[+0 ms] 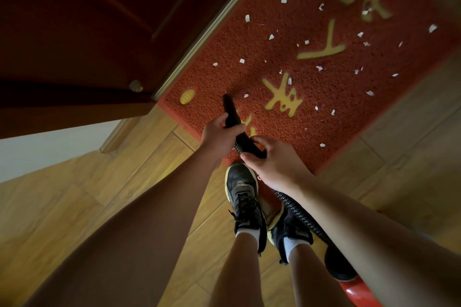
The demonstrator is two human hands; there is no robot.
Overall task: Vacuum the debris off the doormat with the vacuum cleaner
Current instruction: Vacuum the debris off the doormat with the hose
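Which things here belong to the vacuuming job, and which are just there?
Job: black tapered vacuum nozzle, ribbed black hose, red bristly doormat, white paper scraps, left hand, right hand.
Bystanders: dark wooden door, black lace-up sneakers, wood-look tile floor.

Dark red-brown door (74, 20) edged by a metal threshold strip (212, 25); round stopper (136, 85) near its corner; wood-plank floor (99, 182); white wall (50, 147) with baseboard (119, 132); black laced sneakers (243, 192), white socks (249, 233).

A home entrance: doormat (311, 62) beside wooden door (87, 32).
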